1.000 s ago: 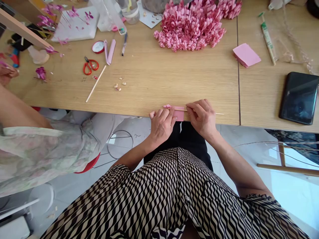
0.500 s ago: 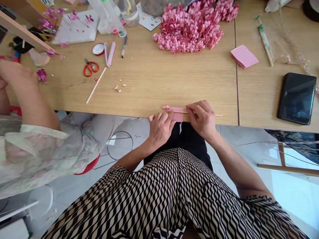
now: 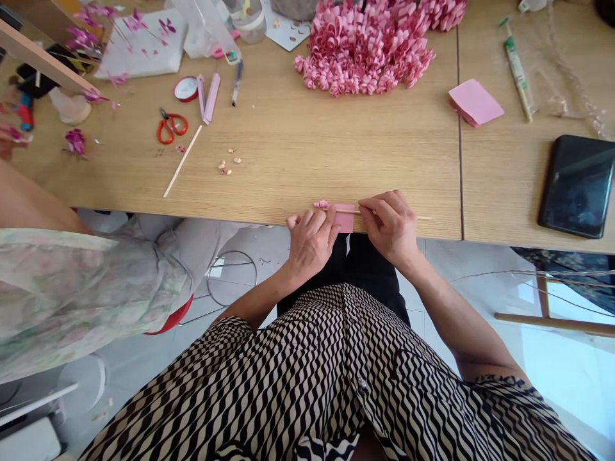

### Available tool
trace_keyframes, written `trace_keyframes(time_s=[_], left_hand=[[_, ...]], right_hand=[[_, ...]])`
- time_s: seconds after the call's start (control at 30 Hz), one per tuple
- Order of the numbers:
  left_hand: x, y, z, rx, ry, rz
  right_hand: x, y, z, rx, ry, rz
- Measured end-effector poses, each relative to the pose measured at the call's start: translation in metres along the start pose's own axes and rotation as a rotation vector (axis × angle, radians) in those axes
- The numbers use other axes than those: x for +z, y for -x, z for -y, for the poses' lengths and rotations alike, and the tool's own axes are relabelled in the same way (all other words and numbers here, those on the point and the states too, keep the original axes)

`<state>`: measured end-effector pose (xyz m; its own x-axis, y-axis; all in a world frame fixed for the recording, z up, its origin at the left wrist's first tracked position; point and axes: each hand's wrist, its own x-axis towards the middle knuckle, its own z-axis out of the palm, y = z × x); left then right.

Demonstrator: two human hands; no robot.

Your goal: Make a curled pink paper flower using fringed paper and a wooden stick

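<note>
At the table's near edge, my right hand [image 3: 391, 224] is closed in a pinch around a thin wooden stick [image 3: 346, 210], whose far end sticks out to its right. The stick lies across a small pink paper piece [image 3: 344, 223]. My left hand [image 3: 312, 240] has its bent fingers pressed together on the left side of that paper, by the end of the stick. Just past the left fingertips shows a curled pink paper strip [image 3: 321, 205]. What lies under the left fingers is hidden.
Curled pink paper strips [image 3: 365, 51] are heaped at the back; a pink paper stack [image 3: 475, 102] and a black device [image 3: 576, 186] lie right. Leftward are red-handled scissors [image 3: 172, 125], another stick [image 3: 182, 161], tape [image 3: 186, 89] and small bits [image 3: 225, 168]. A co-worker's sleeve [image 3: 72, 275] is at left.
The view has shifted slightly. My hands stay almost in place, and the stick on the pink paper sits a little farther from me. The co-worker's arm at left has moved lower and farther left.
</note>
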<state>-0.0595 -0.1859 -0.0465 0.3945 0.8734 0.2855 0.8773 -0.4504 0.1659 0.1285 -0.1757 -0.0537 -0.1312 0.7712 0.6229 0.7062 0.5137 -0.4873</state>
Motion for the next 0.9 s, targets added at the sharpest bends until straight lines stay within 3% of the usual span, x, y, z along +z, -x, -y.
trace_keyframes(time_s=[0.27,0.57,0.8,0.9], left_hand=[[0.001,0.000,0.000,0.008,0.030,-0.037],[0.004,-0.004,0.001,0.006,0.045,-0.065],[-0.003,-0.013,0.024,-0.092,0.232,-0.211],[-0.006,-0.023,0.035,-0.006,0.235,-0.169]], right_hand=[[0.000,0.002,0.000,0.085,-0.012,0.100],[-0.001,-0.003,0.001,0.068,0.068,0.140],[-0.001,-0.011,0.001,0.149,0.075,0.238],[-0.001,-0.011,0.001,0.149,0.079,0.252]])
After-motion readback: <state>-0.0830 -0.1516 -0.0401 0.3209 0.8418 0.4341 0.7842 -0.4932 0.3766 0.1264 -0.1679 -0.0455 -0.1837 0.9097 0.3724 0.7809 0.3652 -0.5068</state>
